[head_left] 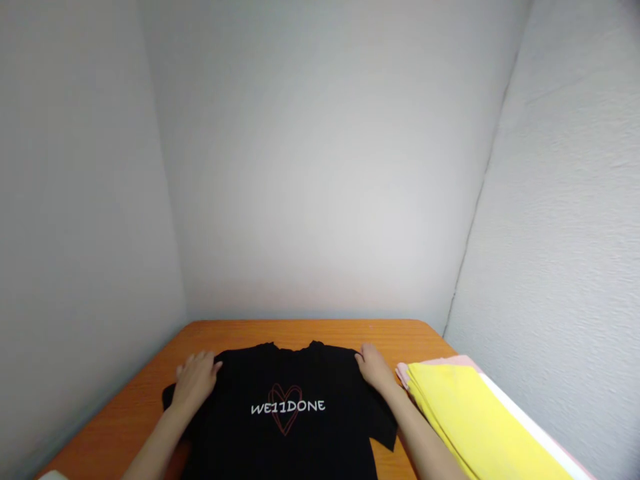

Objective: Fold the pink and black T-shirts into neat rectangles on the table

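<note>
One black T-shirt point(286, 419) lies at six o'clock; left hand point(196, 379) at its ten, fingers slightly parted, right hand point(373, 368) at its two, fingers curled; whether either pinches it, I cannot tell. Uneven tugging could skew it.

wooden table point(345, 327) | black T-shirt point(300, 447) spread out | folded stack point(480, 420), right | white object point(53, 475), near-left, unclear

We see matt cloth in the shirt point(320, 443) and the yellow fabric point(480, 420), and a smooth, wood-grained finish on the table point(310, 329). To us, the right wall point(565, 233) looks rough and matt, the back wall point(325, 167) smoother.
</note>
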### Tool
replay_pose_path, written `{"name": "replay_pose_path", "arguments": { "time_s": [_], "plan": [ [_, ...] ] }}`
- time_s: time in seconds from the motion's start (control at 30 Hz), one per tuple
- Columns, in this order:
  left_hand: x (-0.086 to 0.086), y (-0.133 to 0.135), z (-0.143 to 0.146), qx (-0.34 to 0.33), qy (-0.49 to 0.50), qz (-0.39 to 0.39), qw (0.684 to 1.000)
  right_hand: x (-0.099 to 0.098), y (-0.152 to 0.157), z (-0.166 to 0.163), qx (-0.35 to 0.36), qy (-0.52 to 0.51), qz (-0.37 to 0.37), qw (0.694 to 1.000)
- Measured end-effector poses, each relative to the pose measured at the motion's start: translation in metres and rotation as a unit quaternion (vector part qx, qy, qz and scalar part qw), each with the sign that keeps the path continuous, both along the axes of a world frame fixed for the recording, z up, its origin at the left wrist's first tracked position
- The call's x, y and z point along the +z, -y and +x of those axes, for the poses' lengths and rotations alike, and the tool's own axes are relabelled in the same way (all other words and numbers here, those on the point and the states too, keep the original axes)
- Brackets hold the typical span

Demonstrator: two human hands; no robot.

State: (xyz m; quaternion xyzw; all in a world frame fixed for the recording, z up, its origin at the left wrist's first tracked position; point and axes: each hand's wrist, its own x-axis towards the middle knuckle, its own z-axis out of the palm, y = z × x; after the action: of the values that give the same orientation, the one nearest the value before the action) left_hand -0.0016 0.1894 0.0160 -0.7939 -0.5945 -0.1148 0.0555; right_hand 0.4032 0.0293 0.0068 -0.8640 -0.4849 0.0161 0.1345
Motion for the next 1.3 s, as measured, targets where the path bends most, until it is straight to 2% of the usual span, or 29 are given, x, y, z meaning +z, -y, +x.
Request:
{"name": "replay_pose_path", "arguments": {
  "time_s": [0.13, 0.23, 0.3, 0.33, 0.43, 0.53, 0.6, 0.67, 0.73, 0.8, 0.83, 0.93, 1.03, 1.1, 1.17, 1.2, 1.23, 1.3],
  "plan": [
    [0.02, 0.006, 0.014, -0.007, 0.009, 0.057, 0.998, 0.009, -0.008, 0.01, -0.008, -0.016, -0.006, 1.0],
    [0.022, 0.037, 0.038, -0.032, 0.011, 0.058, 0.998, 0.006, -0.006, 0.011, -0.029, -0.016, -0.029, 0.999],
    [0.019, 0.08, 0.059, -0.103, 0.019, 0.033, 0.994, 0.001, -0.003, 0.01, -0.044, -0.016, -0.046, 0.998],
    [0.018, 0.108, 0.071, -0.162, 0.035, 0.012, 0.986, -0.001, -0.001, 0.009, -0.049, -0.017, -0.054, 0.997],
    [0.007, 0.199, 0.101, -0.35, 0.092, -0.075, 0.929, -0.006, 0.003, 0.009, -0.051, -0.027, -0.065, 0.996],
    [-0.024, 0.271, 0.126, -0.438, 0.108, -0.064, 0.89, -0.005, 0.004, 0.009, -0.036, -0.045, -0.06, 0.997],
    [-0.056, 0.299, 0.139, -0.454, 0.09, -0.002, 0.887, 0.0, 0.005, 0.01, -0.024, -0.062, -0.049, 0.997],
    [-0.091, 0.312, 0.148, -0.442, 0.08, 0.087, 0.889, 0.009, 0.006, 0.01, -0.015, -0.083, -0.033, 0.996],
    [-0.118, 0.317, 0.153, -0.422, 0.099, 0.17, 0.885, 0.022, 0.01, 0.01, -0.004, -0.109, -0.014, 0.994],
    [-0.131, 0.319, 0.155, -0.412, 0.14, 0.216, 0.874, 0.036, 0.015, 0.009, 0.01, -0.146, 0.005, 0.989],
    [-0.132, 0.32, 0.155, -0.412, 0.16, 0.226, 0.868, 0.043, 0.019, 0.009, 0.019, -0.17, 0.013, 0.985],
    [-0.114, 0.322, 0.151, -0.436, 0.185, 0.21, 0.855, 0.062, 0.033, 0.009, 0.039, -0.261, 0.029, 0.964],
    [-0.08, 0.325, 0.144, -0.454, 0.226, 0.156, 0.848, 0.076, 0.05, 0.011, 0.031, -0.351, 0.04, 0.935],
    [-0.058, 0.326, 0.141, -0.445, 0.283, 0.084, 0.846, 0.083, 0.061, 0.013, 0.015, -0.398, 0.046, 0.916],
    [-0.04, 0.329, 0.138, -0.412, 0.35, -0.056, 0.839, 0.088, 0.069, 0.014, -0.001, -0.438, 0.051, 0.897],
    [-0.033, 0.33, 0.137, -0.385, 0.39, -0.15, 0.823, 0.09, 0.072, 0.014, -0.008, -0.456, 0.053, 0.888],
    [-0.026, 0.332, 0.135, -0.354, 0.428, -0.249, 0.793, 0.093, 0.074, 0.013, -0.013, -0.473, 0.054, 0.88],
    [-0.013, 0.335, 0.129, -0.294, 0.495, -0.404, 0.711, 0.098, 0.072, 0.009, -0.019, -0.498, 0.055, 0.865]
  ]
}}
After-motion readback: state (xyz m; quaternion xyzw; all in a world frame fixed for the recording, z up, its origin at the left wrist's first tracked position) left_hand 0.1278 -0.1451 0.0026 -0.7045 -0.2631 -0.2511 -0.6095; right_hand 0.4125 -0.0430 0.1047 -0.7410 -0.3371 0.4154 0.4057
